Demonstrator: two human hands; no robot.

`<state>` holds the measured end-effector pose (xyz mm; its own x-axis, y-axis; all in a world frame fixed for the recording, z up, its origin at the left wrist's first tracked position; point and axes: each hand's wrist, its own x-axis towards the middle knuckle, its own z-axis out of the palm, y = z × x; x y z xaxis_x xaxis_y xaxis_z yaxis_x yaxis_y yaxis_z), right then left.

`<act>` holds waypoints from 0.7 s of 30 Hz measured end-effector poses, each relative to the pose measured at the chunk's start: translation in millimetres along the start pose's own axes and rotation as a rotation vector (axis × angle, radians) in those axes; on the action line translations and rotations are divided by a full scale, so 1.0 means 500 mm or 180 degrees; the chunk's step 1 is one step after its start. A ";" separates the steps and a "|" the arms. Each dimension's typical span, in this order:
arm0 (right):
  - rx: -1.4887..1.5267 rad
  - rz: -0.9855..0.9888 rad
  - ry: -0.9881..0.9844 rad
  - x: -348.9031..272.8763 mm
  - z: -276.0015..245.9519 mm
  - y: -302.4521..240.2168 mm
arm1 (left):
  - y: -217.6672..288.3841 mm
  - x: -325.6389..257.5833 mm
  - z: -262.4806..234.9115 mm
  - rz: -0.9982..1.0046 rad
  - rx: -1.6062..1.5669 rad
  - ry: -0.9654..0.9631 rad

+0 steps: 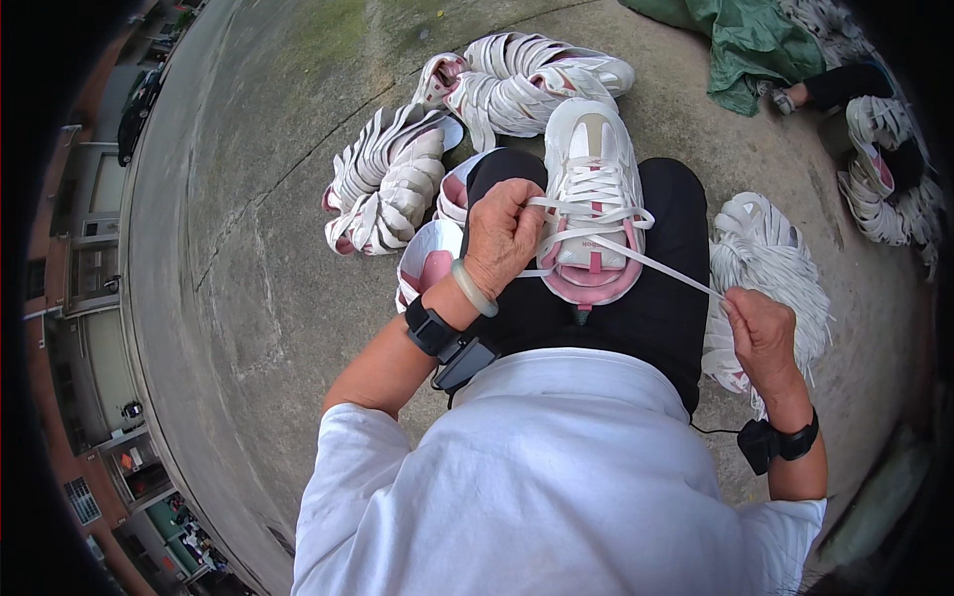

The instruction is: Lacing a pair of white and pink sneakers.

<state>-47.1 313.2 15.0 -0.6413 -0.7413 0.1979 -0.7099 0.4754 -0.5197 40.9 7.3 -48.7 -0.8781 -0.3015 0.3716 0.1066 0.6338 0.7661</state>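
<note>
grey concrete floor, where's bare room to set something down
The concrete floor is bare left of the stacked white-and-pink shoe uppers, and between the crumpled green sheet and white stringy bundle. Crowded: beside the black-clad left knee.

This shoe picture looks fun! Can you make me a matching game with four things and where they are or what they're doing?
1. left hand
2. right hand
3. white-and-pink shoe
4. green sheet

A. near the top right edge of the picture
B. pinching white lace out away from the shoe
C. in the person's lap, against the black trousers
D. pinching lace close beside the shoe

Right pairs: 1-D, 2-B, 3-C, 4-A
</note>
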 end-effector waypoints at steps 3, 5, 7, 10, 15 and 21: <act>-0.0014 0.0292 0.0224 -0.024 -0.037 0.047 | 0.000 -0.017 0.026 -0.0888 -0.0587 -0.0226; -0.0049 0.0284 0.0183 -0.035 -0.055 0.055 | 0.007 -0.016 0.039 -0.0661 -0.0216 -0.0002; -0.0076 0.0277 0.0158 -0.039 -0.072 0.060 | 0.005 -0.014 0.036 -0.0624 -0.0194 -0.0031; -0.0872 0.0069 -0.0327 -0.043 -0.104 0.074 | 0.005 -0.012 0.034 -0.0690 -0.0211 -0.0153; -0.1684 -0.0067 -0.0204 -0.011 -0.140 0.111 | 0.078 0.016 0.011 0.1503 0.0731 0.0163; 0.3339 0.2466 0.0529 0.043 -0.068 0.156 | 0.111 -0.014 0.062 0.0851 0.0559 -0.1245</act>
<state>-126.4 350.4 6.7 -0.8590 -0.3419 -0.3812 0.3698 0.1007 -0.9236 38.3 66.8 -25.0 -0.9434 0.1560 0.2928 0.3012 0.7728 0.5587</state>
